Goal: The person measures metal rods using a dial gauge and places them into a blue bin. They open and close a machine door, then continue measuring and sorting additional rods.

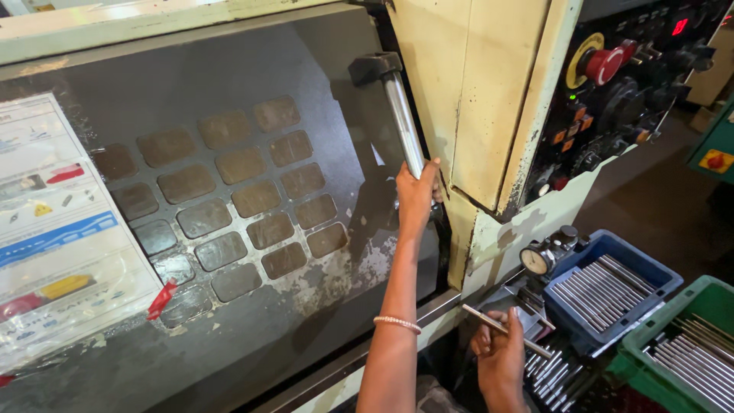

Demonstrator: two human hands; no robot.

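A: Nearest to me?

B: My right hand (501, 359), low in the view, fingers curled around a thin grey metal rod (505, 331). The rod sticks out past both sides of the fist, tilted, its far end toward the machine base. The grip looks closed, thumb over the rod.

A: Around it?

B: Loose steel rods (550, 371) lie just beside that hand on the right. Farther right, a green plastic crate (715, 294) of similar rods, and behind it a blue plastic bin (634, 256) with more rods laid in a row. A round dial gauge with a white face (537, 260) stands just left of the blue bin, above my right hand.

A: Left hand?

B: My left hand (417, 195) is up, arm stretched out, a beaded bracelet (397, 323) on the forearm. Fingers wrap the lower part of a long silver bar handle with a black end cap (401, 122) on the dark grey sliding machine door (229, 84). Closed tight on it.

A: Beyond?

B: The door has a grimy window of rounded rectangular panes (229, 199) and a laminated sheet with coloured pictograms (53, 229) at its left. To the right of the handle, a cream machine frame (474, 99); then a black control panel (634, 84) with a red mushroom button on a yellow ring (604, 65) and orange keys.
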